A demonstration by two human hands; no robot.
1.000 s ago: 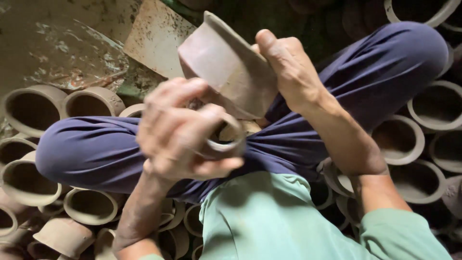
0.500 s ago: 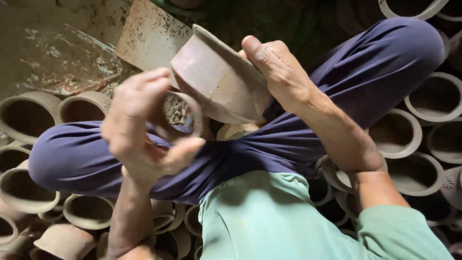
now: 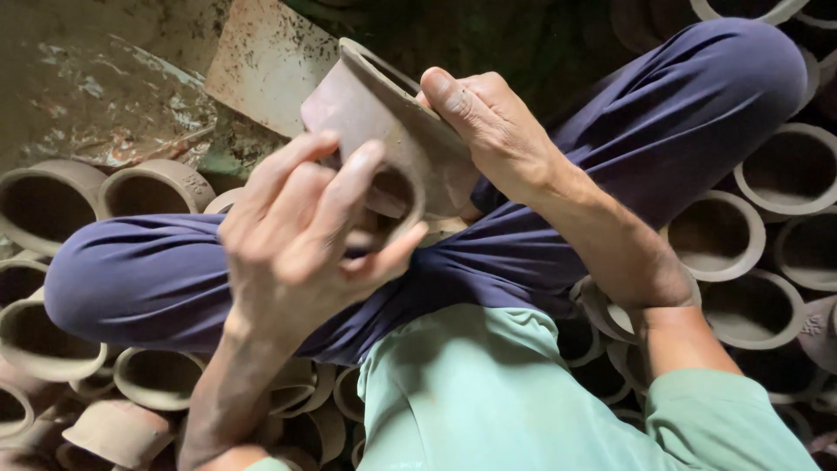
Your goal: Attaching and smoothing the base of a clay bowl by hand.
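Unfired clay pots crowd the floor on both sides of the seated person, mouths up and hollow, with nothing inside that shows: one row [image 3: 52, 209] lies past the left knee, another [image 3: 789, 174] sits by the right leg. Crossed legs in dark blue trousers [image 3: 610, 174] fill the middle, and a flat clay-smeared slab [image 3: 261, 61] lies beyond them. Held above the lap is a clay pot [image 3: 384, 113], tilted, its open rim turned up and away. The right hand [image 3: 488, 122] grips its wall, thumb laid along the rim. The left hand [image 3: 296, 235] is curled about a small clay ring [image 3: 397, 196], fingers and thumb closed on it, pressed against the pot's lower side. Little free room remains; pots press close to both knees.
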